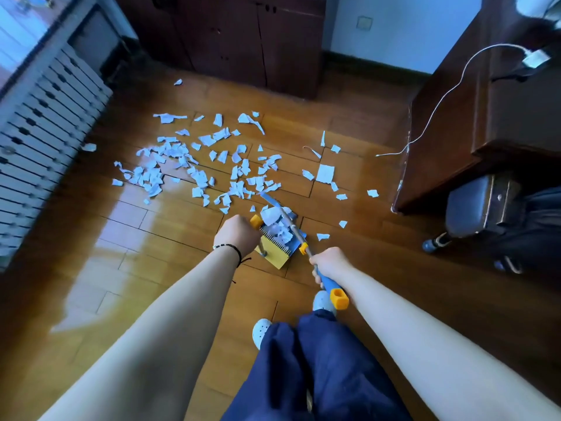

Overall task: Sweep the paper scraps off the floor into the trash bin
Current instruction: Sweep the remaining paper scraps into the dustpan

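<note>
A glossy wooden plank floor [170,226] is littered with torn white paper scraps [197,165], thin and jagged, spread in a wide patch from the left toward the middle, with looser pieces scattered to the right; one larger square piece [325,173] lies flat among those.

Near the person's feet, a yellow plastic dustpan [274,253] with a row of comb teeth sits on the floor and holds a small heap of scraps. The left hand [238,233] is a closed fist, fingers curled around the dustpan's upright handle, whose orange cap [255,221] shows just beside the knuckles. A thin dark cord bracelet [235,249] circles that wrist.

The right hand [329,264] has its fingers clamped on a slim metal broom handle [296,230] with a blue grip and an orange end piece [339,298]. The handle runs over the dustpan toward the scraps; the broom head is hard to make out.

A slatted white radiator cover [45,123] runs along the left, a dark wooden cabinet [243,38] stands at the far side, and a white cable [431,117] trails down from a dark desk [473,101] at right.
</note>
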Motion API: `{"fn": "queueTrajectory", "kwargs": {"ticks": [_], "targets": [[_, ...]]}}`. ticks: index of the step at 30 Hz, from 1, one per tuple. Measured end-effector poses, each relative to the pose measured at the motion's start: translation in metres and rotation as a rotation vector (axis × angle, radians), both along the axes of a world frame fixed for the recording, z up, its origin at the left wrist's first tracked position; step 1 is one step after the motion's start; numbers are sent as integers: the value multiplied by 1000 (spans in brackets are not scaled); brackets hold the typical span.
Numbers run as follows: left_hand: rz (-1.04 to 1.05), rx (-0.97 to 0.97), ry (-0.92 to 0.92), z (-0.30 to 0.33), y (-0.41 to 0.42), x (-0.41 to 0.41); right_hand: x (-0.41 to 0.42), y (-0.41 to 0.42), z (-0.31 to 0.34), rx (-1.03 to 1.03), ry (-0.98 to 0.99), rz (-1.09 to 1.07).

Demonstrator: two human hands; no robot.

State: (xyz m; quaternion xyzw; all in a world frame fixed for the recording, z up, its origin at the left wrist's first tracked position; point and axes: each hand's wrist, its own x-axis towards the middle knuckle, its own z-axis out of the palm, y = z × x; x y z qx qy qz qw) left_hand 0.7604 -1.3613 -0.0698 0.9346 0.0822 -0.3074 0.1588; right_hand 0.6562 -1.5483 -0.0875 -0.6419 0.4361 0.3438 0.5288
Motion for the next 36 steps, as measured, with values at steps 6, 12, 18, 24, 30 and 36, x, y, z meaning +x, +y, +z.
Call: {"fn": "queueTrajectory", "kwargs": {"ticks": [6, 12, 18, 24, 30, 36], "targets": [[45, -2, 18, 4, -8, -26, 0, -38, 1, -28, -15, 36], [6, 73, 43, 13, -33, -34, -1, -107, -2, -78, -9, 99], [11, 97, 50, 13, -76, -48, -2, -176, -17, -133, 34, 147], [98, 95, 64, -2, -120, -69, -18, -214, -47, -114, 88, 125], [114, 102, 55, -2, -148, -69, -22, -207, -40, 77, 159, 102], [138, 110, 42, 4, -153, -65, -13, -207, -20, 173, 162, 126]]}}
